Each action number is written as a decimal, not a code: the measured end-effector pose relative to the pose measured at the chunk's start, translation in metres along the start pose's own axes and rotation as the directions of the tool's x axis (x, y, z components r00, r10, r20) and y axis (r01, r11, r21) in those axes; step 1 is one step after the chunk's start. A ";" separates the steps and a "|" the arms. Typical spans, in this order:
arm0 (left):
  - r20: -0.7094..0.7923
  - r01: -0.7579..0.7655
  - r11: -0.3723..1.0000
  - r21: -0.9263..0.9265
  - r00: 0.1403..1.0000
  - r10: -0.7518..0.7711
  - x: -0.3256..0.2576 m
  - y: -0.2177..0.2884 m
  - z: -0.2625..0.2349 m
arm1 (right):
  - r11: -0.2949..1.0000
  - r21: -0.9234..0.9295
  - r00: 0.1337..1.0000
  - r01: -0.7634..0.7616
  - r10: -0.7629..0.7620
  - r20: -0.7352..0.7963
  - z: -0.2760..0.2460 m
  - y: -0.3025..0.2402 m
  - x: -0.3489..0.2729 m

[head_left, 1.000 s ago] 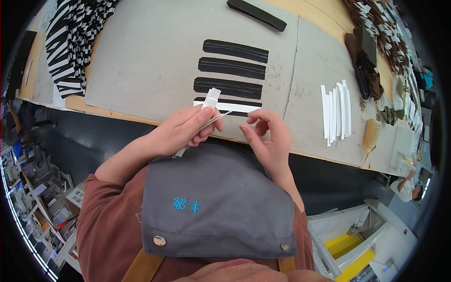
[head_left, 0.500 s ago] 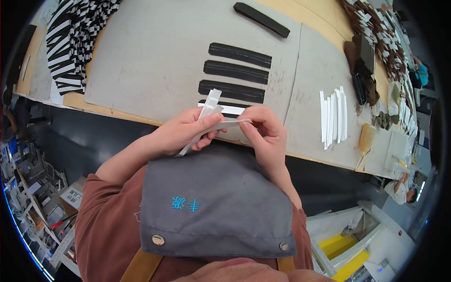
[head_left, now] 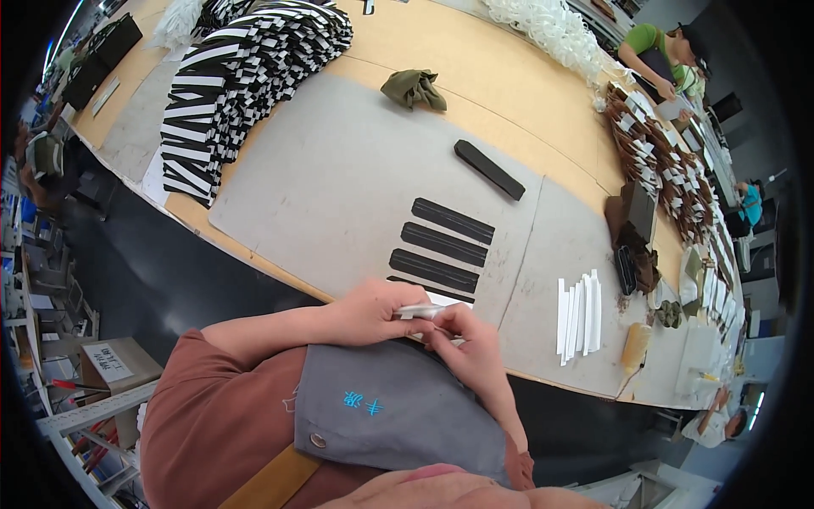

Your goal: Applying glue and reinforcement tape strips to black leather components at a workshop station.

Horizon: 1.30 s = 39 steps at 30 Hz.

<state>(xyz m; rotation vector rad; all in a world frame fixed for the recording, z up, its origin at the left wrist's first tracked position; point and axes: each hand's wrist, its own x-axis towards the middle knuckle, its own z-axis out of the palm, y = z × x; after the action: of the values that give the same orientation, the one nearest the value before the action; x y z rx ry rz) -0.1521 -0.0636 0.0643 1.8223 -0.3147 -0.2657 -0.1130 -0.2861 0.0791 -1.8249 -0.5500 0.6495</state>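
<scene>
My left hand [head_left: 373, 310] and my right hand [head_left: 468, 341] meet at the table's near edge, both pinching a thin white strip [head_left: 421, 311] held level between them. Just beyond my hands lie several black strips [head_left: 441, 244] in a row on a grey mat [head_left: 339, 178]; the nearest one is partly hidden by my fingers. A fan of white strips [head_left: 579, 314] rests on the mat to the right of my right hand.
A big heap of black-and-white striped pieces [head_left: 242, 72] fills the far left. A single black bar [head_left: 489, 170] and an olive cloth [head_left: 413, 87] lie farther back. Brown stacked pieces [head_left: 666, 161] line the right side. Another person [head_left: 657, 51] works at the far end.
The view has tilted up, showing more of the table. My hands have drawn closer together and the white strip now lies level between them instead of sticking up.
</scene>
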 end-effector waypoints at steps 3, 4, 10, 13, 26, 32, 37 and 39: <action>0.022 -0.031 0.999 0.033 0.999 0.031 -0.004 -0.008 0.003 | 0.998 -0.036 0.999 -0.043 0.043 -0.007 0.004 0.006 -0.003; 0.021 -0.032 0.999 0.032 0.999 0.031 -0.006 -0.011 0.002 | 0.997 -0.077 1.000 -0.025 0.026 0.007 0.003 0.005 -0.004; 0.085 -0.473 0.760 0.445 0.868 0.490 -0.010 -0.014 -0.010 | 0.974 0.013 0.936 -0.226 0.213 0.280 -0.014 0.005 0.002; 0.169 -0.547 0.617 0.566 0.810 0.562 -0.006 -0.011 -0.022 | 0.957 0.140 0.926 -0.253 0.197 0.323 -0.019 0.017 0.008; -0.085 -0.154 0.577 0.802 0.927 0.365 -0.025 -0.056 -0.038 | 0.957 -0.274 0.993 -0.101 0.080 -0.085 -0.006 0.005 0.055; -0.194 -0.062 0.648 0.759 0.929 0.315 -0.024 -0.068 -0.031 | 0.905 -0.423 0.998 -0.053 0.034 -0.052 0.015 0.012 0.084; -0.194 -0.062 0.683 0.728 0.937 0.291 -0.022 -0.071 -0.032 | 0.860 -0.508 0.997 -0.042 0.005 -0.074 0.023 0.018 0.095; -0.189 -0.063 0.686 0.725 0.940 0.285 -0.021 -0.072 -0.032 | 0.845 -0.534 0.996 -0.040 -0.007 -0.086 0.024 0.020 0.097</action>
<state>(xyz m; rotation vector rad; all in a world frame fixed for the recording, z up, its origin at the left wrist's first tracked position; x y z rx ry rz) -0.1557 -0.0085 0.0044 2.5442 -0.4205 0.3211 -0.0559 -0.2132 0.0372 -2.3734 -0.7097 0.4481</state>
